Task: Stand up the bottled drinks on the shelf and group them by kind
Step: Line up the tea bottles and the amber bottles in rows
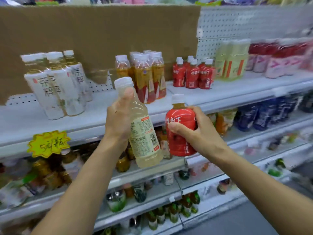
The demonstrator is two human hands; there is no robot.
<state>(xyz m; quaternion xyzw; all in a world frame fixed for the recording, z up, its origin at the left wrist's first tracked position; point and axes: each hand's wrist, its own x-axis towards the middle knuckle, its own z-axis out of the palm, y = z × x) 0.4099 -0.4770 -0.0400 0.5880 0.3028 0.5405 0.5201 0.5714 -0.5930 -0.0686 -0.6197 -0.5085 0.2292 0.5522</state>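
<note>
My left hand grips a pale yellow bottle with a cream label and white cap, tilted slightly, in front of the shelf. My right hand grips a small red-labelled bottle with a white cap, upright. On the white shelf stand groups: white-labelled tea bottles at left, orange-and-red labelled bottles in the middle, small red bottles right of them, pale yellow bottles further right, and pink-and-red bottles at far right.
Brown cardboard backs the left of the shelf, white pegboard the right. A yellow starburst price tag hangs on the shelf edge. Lower shelves hold many other drinks. Bare shelf surface lies in front of the standing groups.
</note>
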